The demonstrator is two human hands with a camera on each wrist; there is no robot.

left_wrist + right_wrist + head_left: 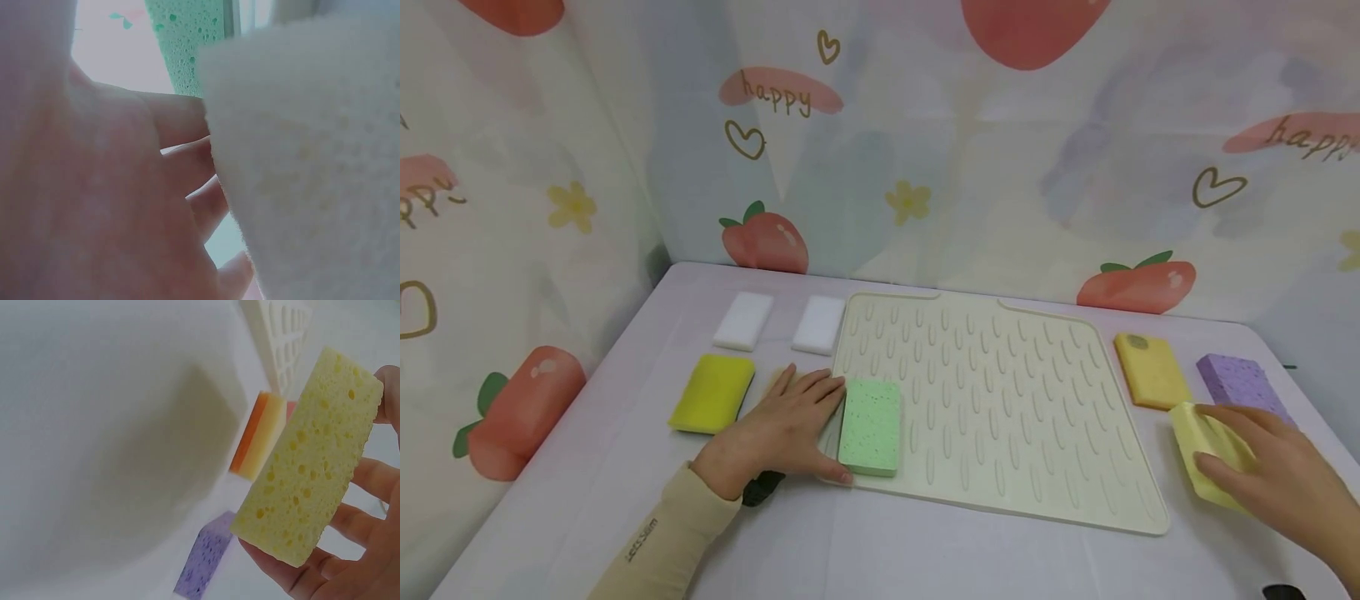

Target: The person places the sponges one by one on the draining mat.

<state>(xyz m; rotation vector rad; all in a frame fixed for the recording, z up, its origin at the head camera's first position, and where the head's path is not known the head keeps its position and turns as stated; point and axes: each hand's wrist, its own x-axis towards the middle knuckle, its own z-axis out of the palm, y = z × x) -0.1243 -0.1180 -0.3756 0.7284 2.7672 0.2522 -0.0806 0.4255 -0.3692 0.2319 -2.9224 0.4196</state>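
Observation:
My left hand (793, 421) is spread low at the mat's left edge, its thumb and forefinger close to the left side of a light green sponge (870, 429). That sponge lies on the cream ridged mat (1000, 417). Under the left hand a beige sponge (312, 169) is mostly covered in the head view. In the left wrist view it fills the right side and hides the fingertips. At the right my right hand (1262, 450) grips a pale yellow sponge (309, 462) between thumb and fingers, tilted beside the mat.
Two white sponges (743, 321) (818, 325) lie at the back left. A yellow-green sponge (711, 393) sits left of my left hand. A yellow-orange sponge (1152, 371) and a purple one (1243, 383) lie right of the mat. A printed curtain (970, 225) hangs behind the table.

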